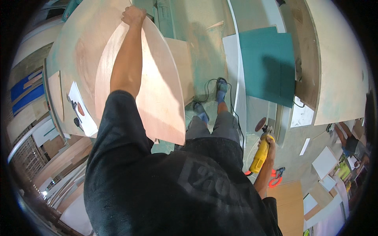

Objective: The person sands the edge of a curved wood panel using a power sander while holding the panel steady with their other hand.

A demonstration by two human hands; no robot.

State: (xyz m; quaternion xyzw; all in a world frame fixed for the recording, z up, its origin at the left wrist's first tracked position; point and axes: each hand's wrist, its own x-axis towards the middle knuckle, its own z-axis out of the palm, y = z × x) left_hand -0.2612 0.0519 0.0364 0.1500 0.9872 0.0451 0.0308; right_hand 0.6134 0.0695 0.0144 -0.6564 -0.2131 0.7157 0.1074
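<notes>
A pale, curved plywood panel with a pointed far end stands along my left arm. At its far tip, my left hand is closed with the fingers curled over the edge. Down at my right side, my right hand grips a yellow angle grinder. The grinder's round, brownish sanding disc points away from me and touches nothing. Under the panel lies a larger wooden sheet with greenish stains.
A black cord runs over the floor by my feet. Teal boards and a big plywood sheet are to the right. Orange-handled pliers lie near the grinder. Another person is at far right. A white board is at left.
</notes>
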